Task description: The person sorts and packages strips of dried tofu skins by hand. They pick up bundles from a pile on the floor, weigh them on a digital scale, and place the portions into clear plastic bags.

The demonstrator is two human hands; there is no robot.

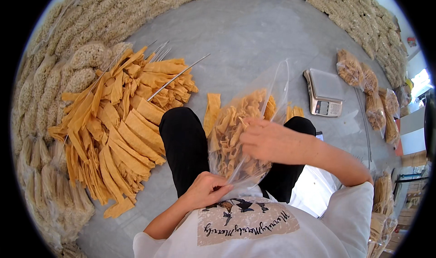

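Note:
A clear plastic bag filled with curled yellow dried strips sits upright between my black-trousered knees. My left hand grips the near lower edge of this bag with closed fingers. My right hand lies over the bag's right side, its fingers curled against the plastic; the fingertips are partly hidden. Loose flat yellow strips lie just beyond the bag. To my left a large heap of long yellow strips rests on the floor, with thin metal rods across and among them.
A digital scale stands at the right on the grey floor, beside filled bags and long rods. Stacked bags of pale dried food line the left and far sides. More bags and a white sheet are at the lower right.

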